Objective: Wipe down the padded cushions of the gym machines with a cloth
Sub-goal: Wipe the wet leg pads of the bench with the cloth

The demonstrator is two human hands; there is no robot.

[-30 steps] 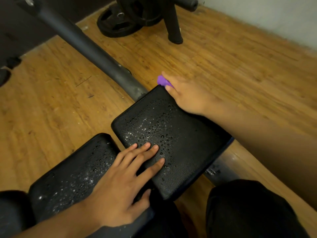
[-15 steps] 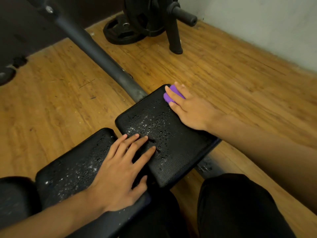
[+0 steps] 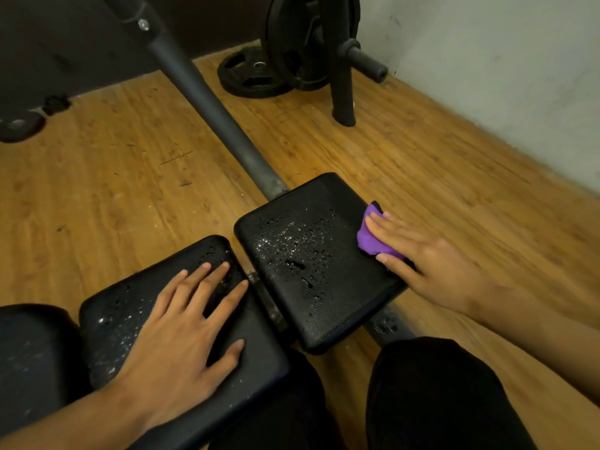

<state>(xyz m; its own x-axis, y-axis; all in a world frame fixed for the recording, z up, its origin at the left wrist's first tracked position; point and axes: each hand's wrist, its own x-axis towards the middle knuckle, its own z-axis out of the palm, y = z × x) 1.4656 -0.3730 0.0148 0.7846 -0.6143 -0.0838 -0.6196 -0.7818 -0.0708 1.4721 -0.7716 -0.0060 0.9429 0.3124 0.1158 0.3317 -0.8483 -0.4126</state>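
Near cushion (image 3: 130, 319) is partly hidden under the forearm and dark trousers. Far cushion (image 3: 308, 254) is covered in droplets. Left hand (image 3: 181, 329) lies flat on the near one, fingers spread. Right hand (image 3: 431, 264), fingers straight, presses the purple cloth (image 3: 368, 238) onto the far cushion's right edge; the cloth's mostly buried under it.

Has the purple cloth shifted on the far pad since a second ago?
Yes. The purple cloth under the right hand has slid from the far corner of the far pad back along its right edge, toward the person.
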